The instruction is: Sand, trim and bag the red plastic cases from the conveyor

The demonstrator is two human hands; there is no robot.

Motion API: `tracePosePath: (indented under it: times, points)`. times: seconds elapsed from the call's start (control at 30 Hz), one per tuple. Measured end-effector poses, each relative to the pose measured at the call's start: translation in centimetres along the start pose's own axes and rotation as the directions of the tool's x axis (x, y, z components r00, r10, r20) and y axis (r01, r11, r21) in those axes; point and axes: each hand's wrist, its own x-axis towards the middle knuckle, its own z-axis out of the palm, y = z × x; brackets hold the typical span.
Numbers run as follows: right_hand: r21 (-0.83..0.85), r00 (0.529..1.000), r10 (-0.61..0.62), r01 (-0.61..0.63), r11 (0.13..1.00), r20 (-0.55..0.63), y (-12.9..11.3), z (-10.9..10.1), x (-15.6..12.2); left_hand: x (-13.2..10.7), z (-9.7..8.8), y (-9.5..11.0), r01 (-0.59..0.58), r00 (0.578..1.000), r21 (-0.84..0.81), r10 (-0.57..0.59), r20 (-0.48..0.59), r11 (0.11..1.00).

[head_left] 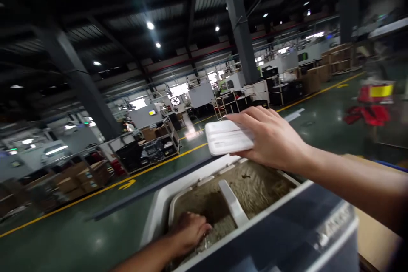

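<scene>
My right hand (270, 138) grips a flat white plastic part (225, 137) and holds it in the air over the far rim of a white tub (159, 210). The tub is filled with brownish-grey granular material (255, 187). A white divider (232, 204) stands in the grit. My left hand (188, 231) is down inside the tub at its near left, fingers curled and partly buried in the grit; whatever they hold is hidden.
A grey bin wall (287, 229) lies in front of the tub. Brown cardboard (369, 225) lies at the right. Beyond is a green factory floor with yellow lines (159, 165), dark pillars (83, 85), shelving carts (153, 144) and a red cart (369, 112).
</scene>
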Motion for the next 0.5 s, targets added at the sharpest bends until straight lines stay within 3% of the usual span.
tracePosePath:
  times: [0.17,0.5]
  points:
    - [-0.008,0.998,-0.052,0.052,0.999,-0.037,0.4,0.8,-0.4,-0.2,0.4,0.3,0.036,0.999,0.003,-0.036,0.011,0.999]
    - [0.008,0.998,-0.059,0.059,0.998,-0.035,0.5,0.7,-0.8,0.8,-0.3,0.2,-0.121,0.992,-0.011,0.12,-0.032,0.993]
